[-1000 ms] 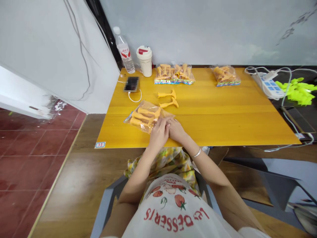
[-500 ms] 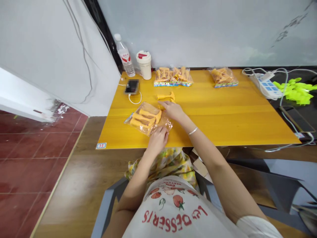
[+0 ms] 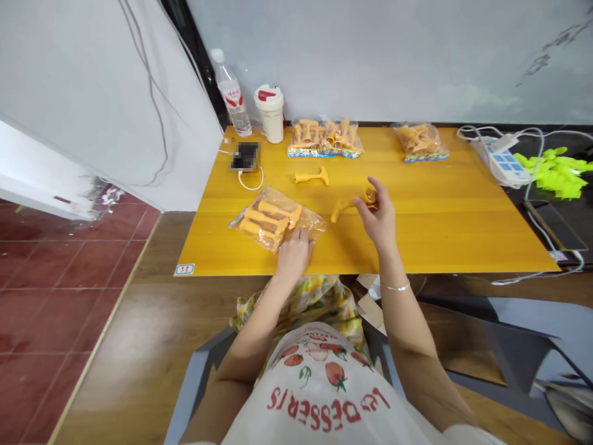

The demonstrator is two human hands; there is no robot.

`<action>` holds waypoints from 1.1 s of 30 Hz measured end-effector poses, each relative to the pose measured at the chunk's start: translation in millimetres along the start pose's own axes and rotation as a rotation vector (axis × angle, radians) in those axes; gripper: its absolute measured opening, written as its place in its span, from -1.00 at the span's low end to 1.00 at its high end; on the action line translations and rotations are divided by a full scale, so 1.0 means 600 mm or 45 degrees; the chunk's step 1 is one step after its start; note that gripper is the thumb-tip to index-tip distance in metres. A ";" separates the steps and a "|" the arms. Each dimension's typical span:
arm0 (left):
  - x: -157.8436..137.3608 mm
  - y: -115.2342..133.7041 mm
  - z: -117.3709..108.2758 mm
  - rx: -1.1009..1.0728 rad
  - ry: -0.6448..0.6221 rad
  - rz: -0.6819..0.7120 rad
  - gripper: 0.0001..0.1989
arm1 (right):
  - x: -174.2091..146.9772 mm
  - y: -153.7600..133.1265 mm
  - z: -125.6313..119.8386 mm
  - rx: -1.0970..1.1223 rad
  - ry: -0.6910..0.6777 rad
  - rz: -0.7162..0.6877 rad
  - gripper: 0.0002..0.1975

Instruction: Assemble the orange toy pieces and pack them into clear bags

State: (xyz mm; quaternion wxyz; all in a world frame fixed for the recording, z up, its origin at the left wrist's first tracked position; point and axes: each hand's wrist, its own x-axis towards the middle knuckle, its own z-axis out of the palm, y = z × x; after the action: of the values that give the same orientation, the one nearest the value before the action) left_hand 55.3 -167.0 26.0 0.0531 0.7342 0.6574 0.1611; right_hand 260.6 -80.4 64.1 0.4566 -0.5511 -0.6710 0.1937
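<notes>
A clear plastic bag (image 3: 312,220) lies flat at the left front of the table, with yellow T-shaped handles (image 3: 266,221) inside. My left hand (image 3: 295,250) has its fingers closed on the bag's near edge at the open end. To the right, my right hand (image 3: 380,216) has thumb and forefinger around one end of a loose yellow T-shaped handle (image 3: 341,209). Its other end points left, toward the bag; part of it is hidden by the fingers. Another loose yellow T-shaped handle (image 3: 311,177) rests on the table beyond the bag.
Filled bags of yellow handles (image 3: 324,139) stand along the wall, one more bag (image 3: 421,142) farther right. A water bottle (image 3: 234,102), a lidded cup (image 3: 270,114) and a phone with a cable (image 3: 245,156) occupy the back left. A power strip (image 3: 503,162) sits right, beside bright green pieces (image 3: 558,173).
My right hand has moved right, away from the bag, and a yellow handle has moved with it. My left hand stays at the bag's edge.
</notes>
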 end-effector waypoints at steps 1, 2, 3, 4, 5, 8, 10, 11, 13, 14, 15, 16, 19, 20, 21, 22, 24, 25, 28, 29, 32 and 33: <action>0.002 0.000 0.000 0.004 0.004 0.011 -0.83 | -0.017 0.007 -0.008 0.129 0.043 0.056 -0.46; 0.004 0.000 0.000 0.008 -0.011 0.005 -0.82 | -0.035 0.013 -0.014 0.251 0.076 0.117 -0.48; 0.006 0.001 -0.002 0.015 -0.047 -0.016 -0.82 | -0.053 0.018 -0.018 0.363 0.097 0.184 -0.50; 0.008 0.003 -0.005 0.027 -0.099 -0.050 -0.82 | -0.071 0.022 -0.020 0.465 0.110 0.249 -0.53; 0.011 0.004 -0.009 0.038 -0.155 -0.089 -0.83 | -0.087 0.024 -0.021 0.553 0.121 0.307 -0.55; 0.015 0.004 -0.026 -0.026 -0.259 -0.127 -0.84 | -0.128 0.025 -0.022 0.708 0.152 0.411 -0.61; 0.015 -0.001 -0.039 -0.173 -0.221 -0.074 -0.86 | -0.150 0.019 -0.025 0.743 0.159 0.446 -0.64; 0.014 -0.003 -0.046 -0.253 -0.167 -0.044 -0.88 | -0.160 0.015 -0.026 0.754 0.144 0.459 -0.65; 0.012 -0.007 -0.061 -0.383 -0.016 -0.008 -0.90 | -0.178 0.006 -0.030 0.798 0.072 0.483 -0.68; 0.010 -0.008 -0.067 -0.430 0.062 -0.002 -0.90 | -0.186 0.001 -0.031 0.831 0.019 0.494 -0.69; 0.010 -0.007 -0.073 -0.467 0.128 0.004 -0.91 | -0.193 -0.004 -0.031 0.870 -0.037 0.504 -0.69; 0.009 -0.007 -0.077 -0.499 0.177 0.010 -0.91 | -0.198 -0.009 -0.028 0.912 -0.092 0.512 -0.69; 0.007 -0.003 -0.084 -0.557 0.238 0.025 -0.89 | -0.207 -0.022 -0.007 1.016 -0.227 0.533 -0.68; 0.006 -0.001 -0.084 -0.567 0.243 0.036 -0.88 | -0.207 -0.026 0.004 1.039 -0.253 0.537 -0.68; 0.004 0.000 -0.085 -0.575 0.244 0.050 -0.88 | -0.207 -0.030 0.016 1.051 -0.259 0.537 -0.67; 0.002 0.001 -0.085 -0.579 0.243 0.070 -0.88 | -0.205 -0.035 0.030 1.053 -0.237 0.530 -0.67; -0.005 0.004 -0.086 -0.575 0.231 0.112 -0.89 | -0.200 -0.043 0.058 1.030 -0.122 0.499 -0.65; -0.008 0.007 -0.086 -0.572 0.219 0.129 -0.89 | -0.197 -0.048 0.072 1.007 -0.049 0.478 -0.65; -0.017 0.019 -0.086 -0.580 0.181 0.168 -0.89 | -0.188 -0.065 0.109 0.954 0.074 0.422 -0.64; -0.019 0.024 -0.085 -0.594 0.177 0.180 -0.89 | -0.186 -0.071 0.119 0.950 0.085 0.404 -0.63; -0.022 0.037 -0.082 -0.675 0.215 0.186 -0.89 | -0.186 -0.082 0.145 0.981 0.103 0.344 -0.64; -0.022 0.039 -0.082 -0.712 0.235 0.172 -0.89 | -0.188 -0.083 0.150 0.989 0.108 0.322 -0.66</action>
State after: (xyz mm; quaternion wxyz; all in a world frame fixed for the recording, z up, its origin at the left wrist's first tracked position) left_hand 61.6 -189.4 77.0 0.1824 0.7154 0.5391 0.4052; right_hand 155.3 -177.8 11.4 0.6306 -0.4233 -0.4556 0.4644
